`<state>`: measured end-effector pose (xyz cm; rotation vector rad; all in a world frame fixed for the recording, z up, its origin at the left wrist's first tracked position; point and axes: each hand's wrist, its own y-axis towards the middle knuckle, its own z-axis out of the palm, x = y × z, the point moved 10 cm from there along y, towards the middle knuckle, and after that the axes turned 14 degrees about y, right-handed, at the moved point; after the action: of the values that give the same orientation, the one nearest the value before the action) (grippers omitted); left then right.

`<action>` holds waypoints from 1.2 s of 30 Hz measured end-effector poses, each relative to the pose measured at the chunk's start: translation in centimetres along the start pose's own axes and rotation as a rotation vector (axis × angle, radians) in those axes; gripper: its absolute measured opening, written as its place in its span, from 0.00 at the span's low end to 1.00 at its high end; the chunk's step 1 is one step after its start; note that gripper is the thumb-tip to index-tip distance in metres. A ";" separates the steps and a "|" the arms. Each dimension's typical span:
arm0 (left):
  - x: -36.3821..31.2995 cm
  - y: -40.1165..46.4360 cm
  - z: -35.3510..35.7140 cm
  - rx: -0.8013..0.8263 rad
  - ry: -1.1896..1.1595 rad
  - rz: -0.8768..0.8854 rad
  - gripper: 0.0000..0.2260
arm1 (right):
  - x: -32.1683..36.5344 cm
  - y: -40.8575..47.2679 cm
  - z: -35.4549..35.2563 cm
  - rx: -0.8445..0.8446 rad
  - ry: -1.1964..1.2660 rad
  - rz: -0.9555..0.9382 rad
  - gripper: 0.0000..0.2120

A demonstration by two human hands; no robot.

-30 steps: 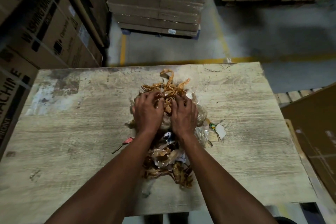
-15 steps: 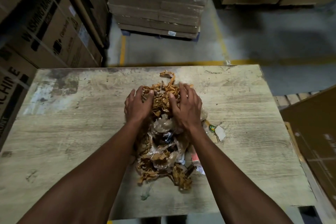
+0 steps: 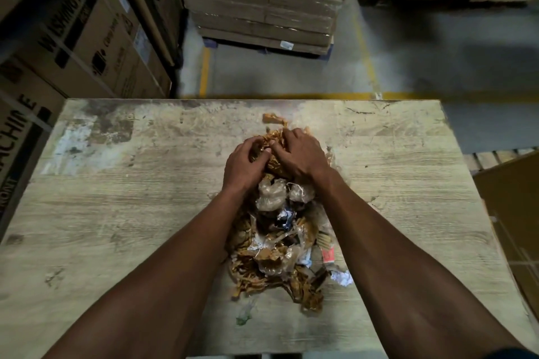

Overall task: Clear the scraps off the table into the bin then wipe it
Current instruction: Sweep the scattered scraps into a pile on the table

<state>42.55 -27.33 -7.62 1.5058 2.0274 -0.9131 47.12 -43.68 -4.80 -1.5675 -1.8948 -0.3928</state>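
step: gathering, judging by the posture; scraps not yet off the desk (image 3: 122,213), no bin in view.
left hand (image 3: 245,165): fingers curled into the far end of the scrap pile (image 3: 277,242), clutching brown paper strips (image 3: 271,140).
right hand (image 3: 303,154): just beside the left, fingers bent and digging into the same strips; both grips clenched on scraps.
why: hands likely bunch the far end to drag it toward the bulk.
pile: runs from the grip back toward the person, between the forearms; crumpled clear plastic (image 3: 271,192) just behind the grip.
strays: white paper wad (image 3: 342,277) and red scrap (image 3: 328,255) right of the pile, under the right forearm; one strip (image 3: 272,119) just beyond the fingertips.
risk: loose light bits probably shed on lift.
around: stacked cartons (image 3: 73,32) left of the desk.
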 end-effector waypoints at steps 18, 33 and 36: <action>-1.0 -5.2 -5.4 -0.117 -0.015 0.002 0.18 | -1.9 -9.2 -5.7 -0.278 0.370 0.163 0.33; 8.1 -15.5 0.2 -0.073 0.181 -0.264 0.27 | -9.9 -21.5 1.3 -0.282 0.507 0.466 0.30; 4.8 -15.9 1.6 -0.029 0.014 -0.226 0.27 | -7.6 -21.1 1.0 -0.315 0.677 0.398 0.29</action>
<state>25.89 -28.28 -8.20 1.2890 2.2440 -0.9562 27.33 -54.06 -6.88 -1.6763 -1.0170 -0.9341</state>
